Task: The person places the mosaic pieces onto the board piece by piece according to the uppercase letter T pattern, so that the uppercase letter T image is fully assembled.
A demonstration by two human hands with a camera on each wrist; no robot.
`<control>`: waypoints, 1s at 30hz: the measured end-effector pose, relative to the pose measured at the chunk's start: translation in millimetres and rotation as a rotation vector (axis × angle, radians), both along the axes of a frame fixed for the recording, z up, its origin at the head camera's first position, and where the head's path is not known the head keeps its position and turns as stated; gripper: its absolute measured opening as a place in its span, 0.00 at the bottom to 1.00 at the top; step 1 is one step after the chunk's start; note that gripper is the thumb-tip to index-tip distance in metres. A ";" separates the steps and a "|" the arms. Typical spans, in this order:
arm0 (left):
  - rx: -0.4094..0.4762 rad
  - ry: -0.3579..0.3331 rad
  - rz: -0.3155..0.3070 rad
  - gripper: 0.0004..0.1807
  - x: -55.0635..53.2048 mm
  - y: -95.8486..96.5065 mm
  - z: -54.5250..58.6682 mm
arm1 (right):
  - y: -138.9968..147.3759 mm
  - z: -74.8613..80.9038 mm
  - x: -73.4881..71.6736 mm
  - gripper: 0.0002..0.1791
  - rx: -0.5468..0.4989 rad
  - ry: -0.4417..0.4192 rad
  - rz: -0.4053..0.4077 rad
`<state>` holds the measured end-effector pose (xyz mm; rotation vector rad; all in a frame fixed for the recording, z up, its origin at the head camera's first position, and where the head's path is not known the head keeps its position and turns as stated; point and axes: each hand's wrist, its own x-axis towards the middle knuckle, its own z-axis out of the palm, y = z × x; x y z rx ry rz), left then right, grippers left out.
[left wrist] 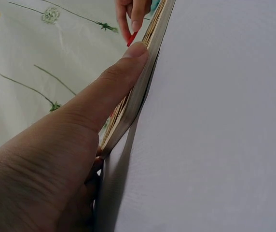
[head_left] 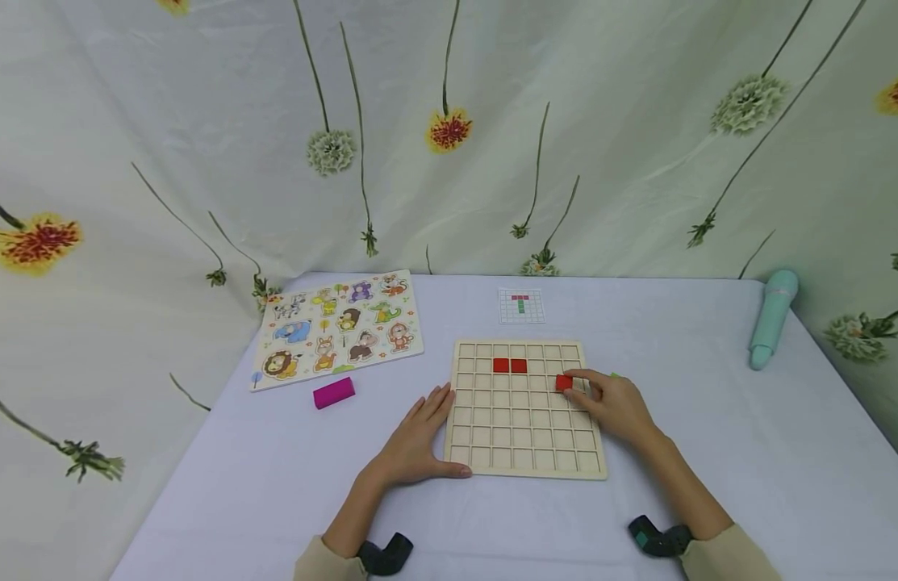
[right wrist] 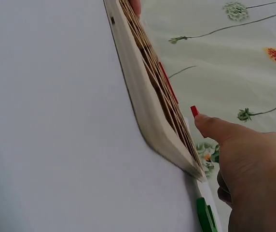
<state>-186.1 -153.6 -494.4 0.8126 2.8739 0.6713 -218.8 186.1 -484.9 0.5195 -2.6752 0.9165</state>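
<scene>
A wooden grid board (head_left: 521, 440) lies on the table, with two red square tiles (head_left: 510, 365) side by side near its top. My left hand (head_left: 415, 442) rests along the board's left edge, fingers straight, its thumb on the near left corner. Over the right part of the grid, my right hand (head_left: 621, 406) pinches another red tile (head_left: 563, 382) between thumb and fingertip. The right wrist view shows this tile (right wrist: 194, 111) raised above the board's surface. Green pieces (right wrist: 205, 215) lie beside the board's right edge, mostly hidden by the right hand in the head view.
A small card (head_left: 521, 307) behind the board shows a T of red and green squares. To the left are an animal puzzle board (head_left: 340, 327) and a magenta block (head_left: 334, 393). A mint-green microphone-shaped object (head_left: 773, 319) lies far right. A flower-print cloth (head_left: 637, 202) hangs behind.
</scene>
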 end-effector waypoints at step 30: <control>0.019 -0.010 0.000 0.66 0.2 -0.6 0.0 | -38.7 -5.6 -37.6 0.20 0.018 -0.095 -0.006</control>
